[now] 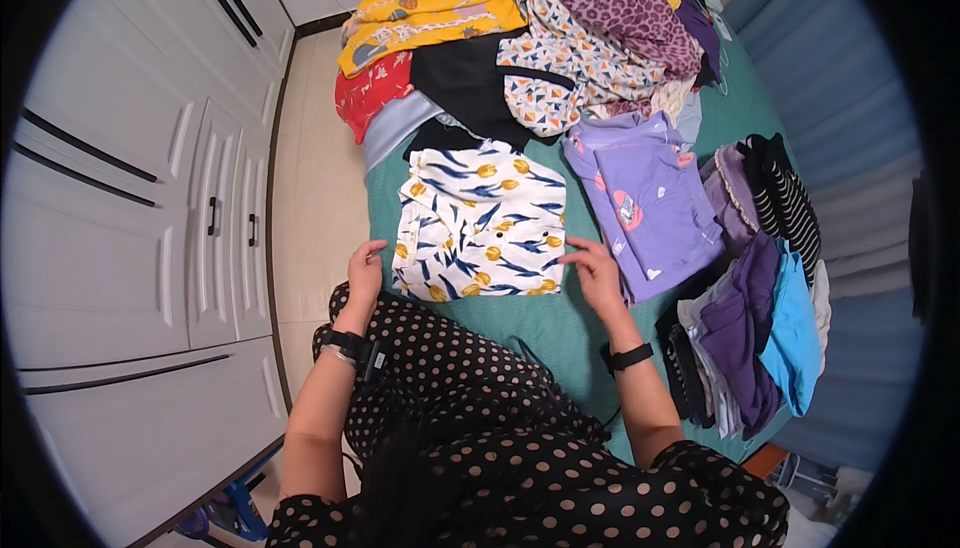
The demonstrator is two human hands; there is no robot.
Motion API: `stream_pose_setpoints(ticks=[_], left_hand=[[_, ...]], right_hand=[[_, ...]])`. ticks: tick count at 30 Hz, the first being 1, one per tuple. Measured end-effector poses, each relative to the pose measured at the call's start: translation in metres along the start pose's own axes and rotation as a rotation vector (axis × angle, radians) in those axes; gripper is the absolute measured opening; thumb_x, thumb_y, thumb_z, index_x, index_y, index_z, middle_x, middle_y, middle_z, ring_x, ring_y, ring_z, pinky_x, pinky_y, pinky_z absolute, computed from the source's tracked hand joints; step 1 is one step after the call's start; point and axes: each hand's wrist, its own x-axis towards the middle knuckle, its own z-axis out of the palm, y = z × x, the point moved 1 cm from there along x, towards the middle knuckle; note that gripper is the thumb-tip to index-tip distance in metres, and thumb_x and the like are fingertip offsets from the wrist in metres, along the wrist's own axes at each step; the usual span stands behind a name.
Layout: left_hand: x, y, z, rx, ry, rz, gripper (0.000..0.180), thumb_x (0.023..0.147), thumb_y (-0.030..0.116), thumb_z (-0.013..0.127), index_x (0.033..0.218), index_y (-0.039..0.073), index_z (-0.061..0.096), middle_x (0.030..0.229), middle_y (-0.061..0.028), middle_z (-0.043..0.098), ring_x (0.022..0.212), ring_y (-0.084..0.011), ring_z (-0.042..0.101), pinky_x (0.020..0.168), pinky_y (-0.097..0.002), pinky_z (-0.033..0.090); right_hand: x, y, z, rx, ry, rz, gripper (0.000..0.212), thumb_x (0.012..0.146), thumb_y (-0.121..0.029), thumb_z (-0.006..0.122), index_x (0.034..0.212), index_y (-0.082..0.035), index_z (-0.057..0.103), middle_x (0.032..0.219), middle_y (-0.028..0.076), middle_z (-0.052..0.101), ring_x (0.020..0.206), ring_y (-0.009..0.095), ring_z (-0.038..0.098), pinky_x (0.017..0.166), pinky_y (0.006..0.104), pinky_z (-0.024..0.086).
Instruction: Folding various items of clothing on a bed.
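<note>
A white shirt (480,223) printed with yellow tulips and dark blue leaves lies folded into a rough rectangle on the bed in front of me. Small dark buttons show on its lower right part. At the shirt's left edge is my left hand (366,270), its fingers loosely extended and nothing visible in them. My right hand (594,270) rests by the right edge with fingers apart, the tips at or just touching the cloth. Close to that hand lies a folded purple garment (655,203) with pink and white prints.
Loose clothes heap at the far end, including a yellow printed garment (440,3) and a leopard-print one (625,8). Folded clothes (740,328) stack at the right on the green bedsheet (490,323). White cabinets (120,248) line the left, beyond a strip of floor (305,148).
</note>
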Motion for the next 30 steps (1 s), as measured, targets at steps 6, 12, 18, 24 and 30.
stream_pose_setpoints(ticks=[6, 12, 18, 24, 30], left_hand=[[-0.004, 0.045, 0.027, 0.205, 0.159, 0.269, 0.021, 0.08, 0.003, 0.059, 0.101, 0.004, 0.059, 0.089, -0.0118, 0.058, 0.082, -0.0253, 0.057, 0.074, -0.0342, 0.048], [0.036, 0.094, 0.047, 0.404, 0.279, 0.484, 0.039, 0.079, 0.016, 0.066, 0.115, 0.007, 0.053, 0.101, -0.0152, 0.057, 0.1, -0.0334, 0.052, 0.086, -0.0429, 0.042], [0.069, 0.107, 0.048, 0.65, 0.144, 0.217, 0.038, 0.076, 0.028, 0.071, 0.107, 0.009, 0.06, 0.106, -0.0169, 0.058, 0.099, -0.035, 0.053, 0.085, -0.0428, 0.043], [0.095, 0.085, 0.035, 0.522, 0.027, 0.247, 0.038, 0.075, 0.031, 0.073, 0.1, 0.007, 0.061, 0.1, -0.0172, 0.06, 0.087, -0.0343, 0.058, 0.074, -0.038, 0.047], [0.082, 0.069, 0.03, 0.217, 0.066, 0.02, 0.062, 0.076, 0.039, 0.074, 0.111, -0.005, 0.05, 0.092, -0.0162, 0.062, 0.087, -0.0253, 0.061, 0.077, -0.0352, 0.048]], right_hand=[[0.027, -0.025, 0.0, -0.072, 0.177, -0.108, 0.023, 0.077, 0.005, 0.055, 0.092, -0.007, 0.067, 0.1, 0.01, 0.063, 0.094, 0.03, 0.057, 0.082, 0.036, 0.046], [0.04, -0.027, 0.024, -0.068, 0.011, -0.029, 0.018, 0.076, -0.002, 0.06, 0.092, -0.005, 0.067, 0.096, 0.011, 0.065, 0.094, 0.03, 0.058, 0.083, 0.0372, 0.046], [0.039, -0.015, 0.023, -0.061, 0.217, 0.011, 0.03, 0.075, -0.004, 0.065, 0.105, -0.006, 0.063, 0.101, 0.012, 0.063, 0.091, 0.028, 0.06, 0.077, 0.0361, 0.048], [0.045, 0.024, 0.033, 0.199, 0.21, 0.247, 0.034, 0.078, -0.009, 0.068, 0.11, -0.001, 0.06, 0.099, 0.012, 0.065, 0.084, 0.018, 0.062, 0.071, 0.0296, 0.05], [0.067, 0.039, 0.033, 0.257, 0.107, 0.483, 0.039, 0.081, -0.027, 0.069, 0.105, 0.002, 0.061, 0.078, 0.012, 0.066, 0.071, 0.015, 0.062, 0.063, 0.0275, 0.047]])
